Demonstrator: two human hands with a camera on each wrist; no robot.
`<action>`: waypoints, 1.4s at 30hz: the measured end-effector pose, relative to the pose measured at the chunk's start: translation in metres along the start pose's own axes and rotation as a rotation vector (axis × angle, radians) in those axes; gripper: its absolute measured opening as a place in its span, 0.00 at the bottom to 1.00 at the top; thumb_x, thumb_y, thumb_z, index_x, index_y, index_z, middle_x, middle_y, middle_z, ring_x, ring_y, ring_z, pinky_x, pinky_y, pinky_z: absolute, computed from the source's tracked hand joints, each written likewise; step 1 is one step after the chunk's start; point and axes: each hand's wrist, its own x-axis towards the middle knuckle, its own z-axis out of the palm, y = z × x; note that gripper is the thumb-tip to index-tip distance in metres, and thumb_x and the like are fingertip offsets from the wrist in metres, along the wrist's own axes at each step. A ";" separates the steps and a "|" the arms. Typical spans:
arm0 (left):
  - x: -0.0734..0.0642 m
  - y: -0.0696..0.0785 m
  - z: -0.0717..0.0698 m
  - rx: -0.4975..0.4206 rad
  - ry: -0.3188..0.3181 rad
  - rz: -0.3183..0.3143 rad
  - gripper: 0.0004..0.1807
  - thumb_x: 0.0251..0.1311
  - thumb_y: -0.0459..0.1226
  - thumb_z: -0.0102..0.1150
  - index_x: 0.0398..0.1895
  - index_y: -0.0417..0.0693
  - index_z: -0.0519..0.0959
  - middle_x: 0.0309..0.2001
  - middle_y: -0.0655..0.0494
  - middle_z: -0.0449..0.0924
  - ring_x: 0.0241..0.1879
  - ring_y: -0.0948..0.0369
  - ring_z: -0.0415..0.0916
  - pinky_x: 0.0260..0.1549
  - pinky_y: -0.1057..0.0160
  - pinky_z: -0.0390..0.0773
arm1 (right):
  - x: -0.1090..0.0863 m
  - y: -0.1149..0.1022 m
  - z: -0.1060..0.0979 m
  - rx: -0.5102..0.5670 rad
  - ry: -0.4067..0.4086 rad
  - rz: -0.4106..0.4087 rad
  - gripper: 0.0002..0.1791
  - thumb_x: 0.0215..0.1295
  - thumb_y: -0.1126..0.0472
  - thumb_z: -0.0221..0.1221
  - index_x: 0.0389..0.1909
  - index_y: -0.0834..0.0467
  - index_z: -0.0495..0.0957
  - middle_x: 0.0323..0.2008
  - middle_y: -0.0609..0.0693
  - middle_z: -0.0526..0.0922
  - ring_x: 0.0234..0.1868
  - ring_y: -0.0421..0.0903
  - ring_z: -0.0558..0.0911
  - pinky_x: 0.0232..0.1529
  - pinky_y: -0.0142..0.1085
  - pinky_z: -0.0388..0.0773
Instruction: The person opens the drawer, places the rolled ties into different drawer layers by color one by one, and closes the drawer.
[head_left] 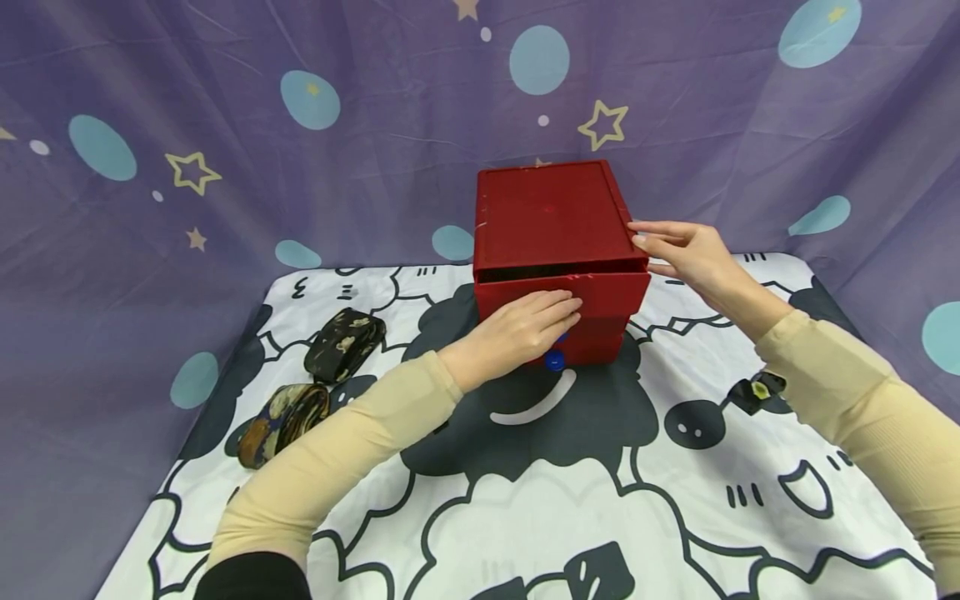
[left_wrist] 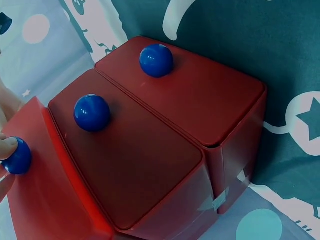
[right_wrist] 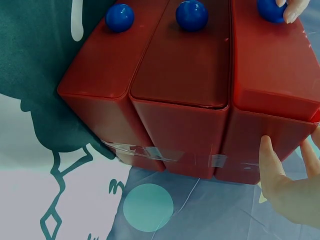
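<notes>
A red three-drawer box point(head_left: 555, 217) stands toward the back of the table, each drawer front bearing a round blue knob. Its top drawer point(left_wrist: 55, 185) is pulled out slightly, leaving a dark gap under the top panel. With thumb and fingers my left hand point(head_left: 517, 333) pinches the top drawer's blue knob point(left_wrist: 19, 157). Below it, the middle drawer point(left_wrist: 135, 160) and bottom drawer point(left_wrist: 200, 95) sit closed. My right hand point(head_left: 693, 254) rests its extended fingertips on the box's right side near the upper front corner.
Left of the box lie a dark patterned folded cloth bundle point(head_left: 345, 343) and a brown multicoloured one point(head_left: 281, 423). A small black item with a yellow spot point(head_left: 757, 392) is near my right sleeve. A purple curtain point(head_left: 405, 150) hangs right behind the table.
</notes>
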 end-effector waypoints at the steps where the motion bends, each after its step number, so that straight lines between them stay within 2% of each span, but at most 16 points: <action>1: 0.000 0.000 0.000 -0.005 -0.001 -0.004 0.19 0.54 0.30 0.57 0.51 0.42 0.74 0.53 0.49 0.72 0.55 0.56 0.67 0.56 0.63 0.61 | 0.000 0.000 0.000 -0.002 -0.001 0.000 0.31 0.53 0.50 0.60 0.58 0.57 0.68 0.48 0.48 0.74 0.43 0.36 0.76 0.39 0.30 0.75; 10: 0.001 -0.004 0.003 -0.046 -0.019 -0.032 0.20 0.53 0.30 0.57 0.52 0.42 0.74 0.54 0.49 0.72 0.56 0.55 0.66 0.57 0.64 0.61 | 0.000 0.000 0.001 -0.029 0.002 0.010 0.31 0.53 0.49 0.60 0.58 0.56 0.68 0.50 0.50 0.73 0.46 0.37 0.75 0.42 0.31 0.75; 14: 0.001 -0.005 0.005 -0.051 -0.007 -0.038 0.20 0.53 0.30 0.57 0.52 0.41 0.74 0.53 0.48 0.72 0.56 0.55 0.66 0.56 0.64 0.61 | 0.001 0.000 0.002 -0.030 0.003 0.013 0.31 0.53 0.49 0.60 0.58 0.56 0.68 0.51 0.50 0.72 0.46 0.38 0.75 0.41 0.31 0.75; 20: 0.003 -0.008 0.007 -0.056 0.013 -0.048 0.18 0.54 0.30 0.56 0.51 0.41 0.75 0.53 0.48 0.73 0.55 0.55 0.67 0.56 0.64 0.62 | 0.001 0.000 0.001 0.006 0.003 0.007 0.31 0.52 0.50 0.60 0.58 0.57 0.69 0.48 0.48 0.74 0.43 0.36 0.76 0.39 0.29 0.75; 25: 0.004 -0.010 0.008 -0.065 0.020 -0.059 0.18 0.54 0.30 0.56 0.50 0.41 0.75 0.53 0.48 0.73 0.55 0.55 0.67 0.56 0.64 0.61 | 0.001 -0.001 0.001 0.016 0.001 0.009 0.31 0.52 0.51 0.60 0.58 0.57 0.68 0.49 0.49 0.73 0.45 0.37 0.75 0.38 0.28 0.76; 35: 0.006 -0.012 0.009 -0.084 -0.001 -0.081 0.19 0.53 0.30 0.56 0.51 0.42 0.74 0.54 0.49 0.72 0.56 0.55 0.66 0.56 0.65 0.61 | 0.001 0.000 0.000 0.053 -0.012 -0.010 0.30 0.53 0.53 0.60 0.57 0.58 0.68 0.49 0.49 0.73 0.43 0.36 0.76 0.37 0.28 0.76; 42: 0.006 -0.013 0.010 -0.111 0.009 -0.089 0.19 0.53 0.30 0.56 0.51 0.41 0.75 0.54 0.49 0.72 0.56 0.56 0.66 0.56 0.65 0.61 | 0.001 0.001 0.000 0.084 -0.012 -0.014 0.29 0.53 0.54 0.61 0.56 0.58 0.70 0.48 0.48 0.74 0.42 0.35 0.77 0.37 0.28 0.76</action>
